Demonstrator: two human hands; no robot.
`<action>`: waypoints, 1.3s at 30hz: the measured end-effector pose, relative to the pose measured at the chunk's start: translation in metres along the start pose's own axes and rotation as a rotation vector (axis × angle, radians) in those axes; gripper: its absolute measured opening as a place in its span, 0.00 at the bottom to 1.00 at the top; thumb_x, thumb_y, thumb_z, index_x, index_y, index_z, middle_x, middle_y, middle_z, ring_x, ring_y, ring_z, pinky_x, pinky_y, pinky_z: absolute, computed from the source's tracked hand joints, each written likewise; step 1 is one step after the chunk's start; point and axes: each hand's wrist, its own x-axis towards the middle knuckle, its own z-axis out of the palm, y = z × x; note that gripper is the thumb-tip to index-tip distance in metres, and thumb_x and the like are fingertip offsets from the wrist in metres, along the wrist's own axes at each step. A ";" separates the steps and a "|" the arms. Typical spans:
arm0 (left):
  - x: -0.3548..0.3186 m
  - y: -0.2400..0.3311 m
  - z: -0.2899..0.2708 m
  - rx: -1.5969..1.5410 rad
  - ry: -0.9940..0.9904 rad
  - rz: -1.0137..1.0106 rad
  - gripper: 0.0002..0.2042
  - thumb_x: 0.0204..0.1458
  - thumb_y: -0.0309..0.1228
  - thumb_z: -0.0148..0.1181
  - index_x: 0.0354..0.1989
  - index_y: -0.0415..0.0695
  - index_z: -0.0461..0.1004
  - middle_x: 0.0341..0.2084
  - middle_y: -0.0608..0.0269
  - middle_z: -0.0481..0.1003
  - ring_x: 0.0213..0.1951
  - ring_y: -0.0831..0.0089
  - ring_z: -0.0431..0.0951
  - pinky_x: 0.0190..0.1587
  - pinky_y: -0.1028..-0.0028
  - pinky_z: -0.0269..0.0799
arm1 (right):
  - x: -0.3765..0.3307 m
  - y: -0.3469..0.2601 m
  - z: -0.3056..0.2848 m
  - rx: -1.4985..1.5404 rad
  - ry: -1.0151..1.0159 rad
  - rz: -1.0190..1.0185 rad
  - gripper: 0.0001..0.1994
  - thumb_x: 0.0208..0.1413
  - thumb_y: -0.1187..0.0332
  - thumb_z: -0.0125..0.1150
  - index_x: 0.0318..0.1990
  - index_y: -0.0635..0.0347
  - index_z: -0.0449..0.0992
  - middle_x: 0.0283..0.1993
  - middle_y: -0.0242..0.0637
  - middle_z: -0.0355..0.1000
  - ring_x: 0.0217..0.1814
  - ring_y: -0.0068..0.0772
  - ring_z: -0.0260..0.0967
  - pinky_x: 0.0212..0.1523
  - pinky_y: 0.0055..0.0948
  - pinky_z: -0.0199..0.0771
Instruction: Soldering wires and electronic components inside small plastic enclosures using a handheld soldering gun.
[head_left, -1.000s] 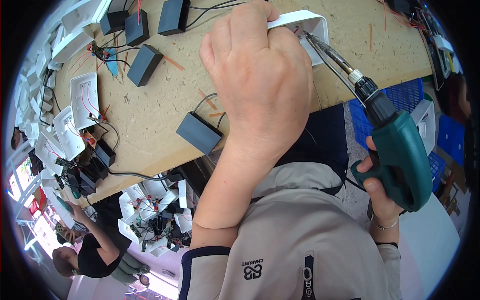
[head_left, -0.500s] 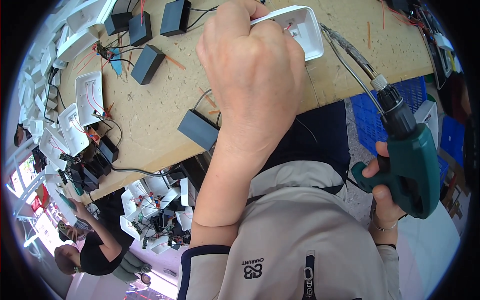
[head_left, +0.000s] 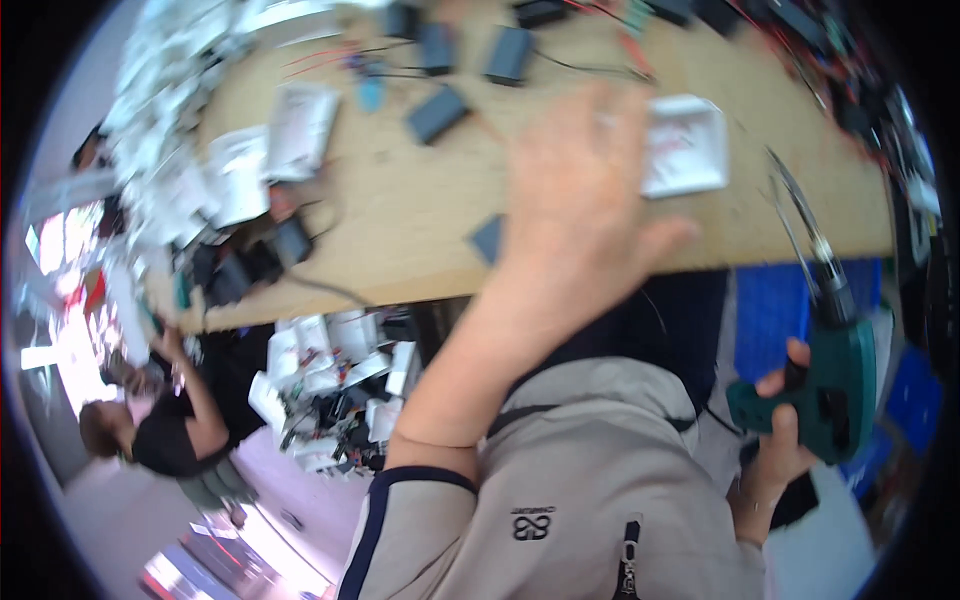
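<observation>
My left hand is over the workbench, smeared by motion, its thumb stretched away from the fingers and nothing visible in its grasp. Close against its fingers lies a white open plastic housing with reddish wires inside, partly hidden by the hand. At the right, in front of the bench edge, my right hand is wrapped round the grip of a green soldering gun. The gun's tip and a thin metal tube beside it point up over the bench. A dark box shows partly behind my left wrist.
Several black boxes with cables, one a dark box, lie on the bench. White housings are piled at the left, and more fill a heap below the bench edge. Blue crates stand under the right side. Another person is at far left.
My left hand has opened and come away from the white housing, which now rests on the bench. The soldering gun has shifted slightly lower. The whole view has swung.
</observation>
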 end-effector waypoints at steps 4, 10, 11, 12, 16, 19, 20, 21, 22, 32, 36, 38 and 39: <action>-0.015 0.003 0.017 -0.005 0.106 -0.020 0.30 0.33 0.25 0.60 0.50 0.38 0.57 0.40 0.43 0.60 0.40 0.49 0.65 0.42 0.63 0.64 | -0.002 0.009 -0.004 0.037 -0.016 -0.138 0.25 0.48 0.66 0.54 0.51 0.72 0.57 0.47 0.48 0.63 0.31 0.25 0.63 0.28 0.20 0.65; -0.027 -0.009 -0.037 -0.327 0.289 -0.153 0.28 0.35 0.22 0.57 0.50 0.38 0.56 0.39 0.48 0.60 0.36 0.57 0.68 0.35 0.68 0.68 | 0.002 0.000 -0.004 0.033 -0.014 -0.194 0.25 0.47 0.66 0.55 0.50 0.72 0.57 0.46 0.49 0.64 0.29 0.25 0.63 0.29 0.20 0.65; -0.032 -0.014 -0.056 -0.555 0.379 -0.245 0.27 0.36 0.22 0.57 0.49 0.38 0.57 0.38 0.49 0.62 0.37 0.60 0.68 0.35 0.70 0.68 | 0.003 0.001 -0.003 0.025 0.020 -0.172 0.28 0.45 0.63 0.57 0.50 0.72 0.57 0.44 0.49 0.65 0.28 0.25 0.64 0.28 0.20 0.65; -0.036 -0.017 -0.080 -0.702 0.427 -0.331 0.27 0.37 0.22 0.57 0.49 0.39 0.57 0.38 0.52 0.63 0.35 0.65 0.69 0.32 0.75 0.68 | 0.004 -0.001 -0.002 0.032 0.017 -0.180 0.28 0.45 0.63 0.57 0.50 0.72 0.57 0.44 0.49 0.65 0.28 0.25 0.64 0.28 0.20 0.65; -0.057 -0.058 -0.169 -0.784 0.709 -0.372 0.26 0.40 0.22 0.57 0.51 0.38 0.56 0.36 0.61 0.67 0.31 0.79 0.71 0.27 0.85 0.67 | 0.011 -0.002 0.002 0.081 0.011 -0.165 0.28 0.45 0.62 0.57 0.50 0.72 0.57 0.44 0.48 0.65 0.29 0.24 0.64 0.28 0.19 0.65; -0.068 -0.073 -0.224 -0.648 0.921 -0.338 0.24 0.43 0.24 0.56 0.51 0.37 0.58 0.34 0.62 0.69 0.31 0.81 0.69 0.31 0.83 0.66 | 0.011 0.000 0.002 0.079 0.004 -0.126 0.28 0.46 0.63 0.57 0.50 0.72 0.57 0.45 0.48 0.64 0.29 0.24 0.64 0.28 0.19 0.66; -0.073 -0.083 -0.243 -0.567 0.893 -0.326 0.23 0.43 0.25 0.56 0.50 0.37 0.59 0.34 0.62 0.69 0.31 0.81 0.69 0.31 0.82 0.65 | 0.012 0.000 0.003 0.078 -0.008 -0.116 0.28 0.46 0.63 0.57 0.50 0.72 0.57 0.46 0.48 0.64 0.30 0.24 0.64 0.28 0.19 0.66; -0.075 -0.097 -0.261 -0.488 0.865 -0.315 0.22 0.43 0.26 0.56 0.49 0.36 0.61 0.34 0.62 0.69 0.31 0.81 0.69 0.32 0.82 0.64 | 0.012 -0.001 0.003 0.082 -0.013 -0.119 0.28 0.46 0.63 0.57 0.50 0.72 0.57 0.46 0.48 0.64 0.30 0.24 0.64 0.28 0.19 0.66; -0.073 -0.109 -0.275 -0.356 0.883 -0.361 0.19 0.42 0.27 0.57 0.45 0.36 0.65 0.34 0.63 0.69 0.30 0.80 0.69 0.32 0.83 0.63 | 0.012 -0.002 0.005 0.112 -0.037 -0.149 0.25 0.47 0.67 0.54 0.50 0.72 0.57 0.47 0.49 0.63 0.31 0.24 0.63 0.29 0.19 0.66; -0.055 -0.213 -0.273 0.953 0.690 -1.001 0.35 0.32 0.54 0.59 0.48 0.41 0.67 0.52 0.46 0.58 0.55 0.51 0.55 0.52 0.48 0.46 | 0.014 -0.001 0.009 0.083 0.000 -0.117 0.27 0.45 0.65 0.56 0.51 0.72 0.56 0.46 0.48 0.64 0.30 0.24 0.64 0.29 0.19 0.66; -0.040 -0.207 -0.262 1.084 1.002 -0.546 0.29 0.39 0.50 0.55 0.42 0.36 0.69 0.49 0.45 0.58 0.55 0.50 0.51 0.52 0.46 0.43 | 0.018 -0.001 0.012 0.107 0.037 -0.117 0.28 0.45 0.65 0.56 0.51 0.72 0.56 0.46 0.50 0.64 0.30 0.24 0.64 0.28 0.20 0.67; -0.011 -0.178 -0.255 0.890 0.871 -0.001 0.22 0.43 0.44 0.54 0.40 0.38 0.70 0.46 0.48 0.64 0.49 0.52 0.61 0.50 0.55 0.53 | 0.021 -0.001 0.014 0.112 0.029 -0.112 0.28 0.45 0.65 0.56 0.51 0.73 0.56 0.45 0.51 0.64 0.29 0.25 0.65 0.27 0.19 0.68; 0.006 -0.167 -0.248 0.832 0.758 0.078 0.18 0.42 0.40 0.55 0.38 0.39 0.71 0.42 0.50 0.67 0.44 0.54 0.65 0.47 0.59 0.58 | 0.022 0.001 0.012 0.108 0.034 -0.108 0.28 0.45 0.65 0.56 0.51 0.73 0.56 0.45 0.51 0.64 0.29 0.25 0.65 0.27 0.19 0.68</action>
